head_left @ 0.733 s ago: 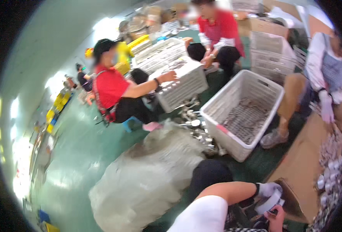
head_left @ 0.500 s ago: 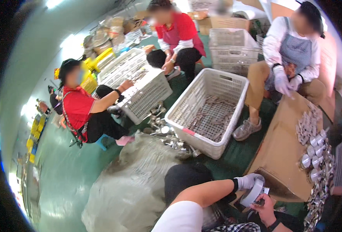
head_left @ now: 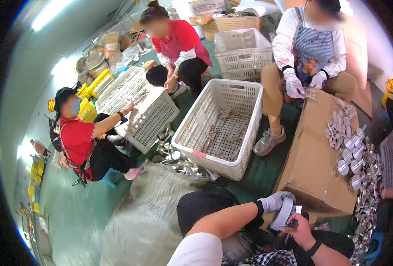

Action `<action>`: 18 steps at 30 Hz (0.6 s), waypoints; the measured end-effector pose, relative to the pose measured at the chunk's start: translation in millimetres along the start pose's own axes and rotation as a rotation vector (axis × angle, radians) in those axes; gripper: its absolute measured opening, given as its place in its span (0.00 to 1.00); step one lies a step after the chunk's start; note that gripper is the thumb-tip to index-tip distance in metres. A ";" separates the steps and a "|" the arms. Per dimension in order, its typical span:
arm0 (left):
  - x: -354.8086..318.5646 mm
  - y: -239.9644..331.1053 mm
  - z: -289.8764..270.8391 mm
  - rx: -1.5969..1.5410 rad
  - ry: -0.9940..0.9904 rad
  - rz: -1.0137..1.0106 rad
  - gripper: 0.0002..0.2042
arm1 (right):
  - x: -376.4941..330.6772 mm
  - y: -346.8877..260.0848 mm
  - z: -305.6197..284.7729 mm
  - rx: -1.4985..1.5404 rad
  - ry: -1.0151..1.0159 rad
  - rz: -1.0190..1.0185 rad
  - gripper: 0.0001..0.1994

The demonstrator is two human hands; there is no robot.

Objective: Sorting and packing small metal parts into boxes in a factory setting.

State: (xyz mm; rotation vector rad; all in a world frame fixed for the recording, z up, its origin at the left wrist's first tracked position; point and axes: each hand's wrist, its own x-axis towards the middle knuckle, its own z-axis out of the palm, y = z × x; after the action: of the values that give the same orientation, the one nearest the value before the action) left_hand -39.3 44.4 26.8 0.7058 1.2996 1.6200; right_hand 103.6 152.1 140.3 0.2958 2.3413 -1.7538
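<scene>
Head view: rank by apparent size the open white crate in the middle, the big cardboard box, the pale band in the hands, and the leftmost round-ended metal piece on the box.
1. Cardboard box and open white crate: too close to rank.
2. Pale band, partly covered.
3. Round-ended metal piece.

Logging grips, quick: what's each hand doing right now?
Left hand: closed, holding a white ring.
Right hand: closed, holding a small dark piece.
</scene>
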 end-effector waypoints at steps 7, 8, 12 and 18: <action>-0.2 -0.4 -3.8 -0.064 -0.031 0.006 0.10 | 0.4 7.8 0.4 0.047 -0.022 0.044 0.17; 1.1 0.1 -2.9 -0.116 -0.017 -0.027 0.09 | -0.6 5.7 -0.6 0.024 -0.017 0.027 0.17; 0.8 1.3 -1.1 -0.037 0.011 -0.023 0.07 | 0.1 -0.6 -2.3 -0.043 -0.007 -0.047 0.16; 0.6 1.5 -1.7 -0.053 -0.006 -0.012 0.07 | 0.2 0.4 -1.5 0.014 -0.024 0.020 0.17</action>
State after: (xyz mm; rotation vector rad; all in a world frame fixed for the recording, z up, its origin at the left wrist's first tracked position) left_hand -41.4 44.2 27.7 0.6690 1.2500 1.6349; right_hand 103.4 153.7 140.3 0.2979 2.3025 -1.7553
